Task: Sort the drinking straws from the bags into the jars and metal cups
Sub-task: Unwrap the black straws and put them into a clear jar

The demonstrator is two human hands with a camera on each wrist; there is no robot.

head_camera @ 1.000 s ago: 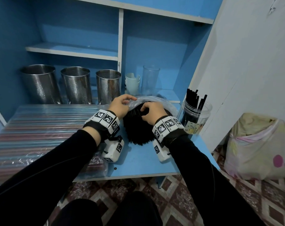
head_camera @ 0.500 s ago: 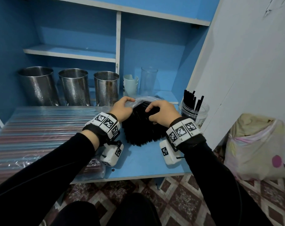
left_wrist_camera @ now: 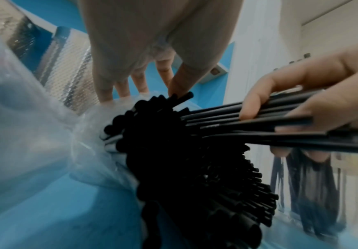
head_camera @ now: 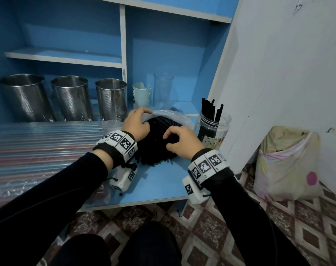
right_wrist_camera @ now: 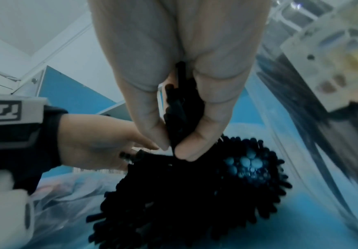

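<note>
A thick bundle of black straws (head_camera: 153,150) lies in a clear plastic bag (head_camera: 174,116) on the blue shelf (head_camera: 159,181). My left hand (head_camera: 138,121) holds the bag's rim at the bundle's far left; in the left wrist view its fingers (left_wrist_camera: 109,87) reach down to the plastic (left_wrist_camera: 46,134). My right hand (head_camera: 177,140) grips a small bunch of black straws (right_wrist_camera: 179,116) pulled partly out of the bundle (right_wrist_camera: 184,193); the same bunch (left_wrist_camera: 269,121) shows in the left wrist view. A clear jar (head_camera: 213,129) on the right holds several black straws.
Three perforated metal cups (head_camera: 71,96) stand along the back left, with white cups (head_camera: 141,93) and an empty glass (head_camera: 163,89) beside them. A flat bag of coloured straws (head_camera: 38,143) covers the shelf's left side. A white cabinet wall (head_camera: 278,83) closes the right.
My right hand has slid back toward me and to the right, drawing a bunch of black straws out of the bundle. My left hand stays on the bag's rim.
</note>
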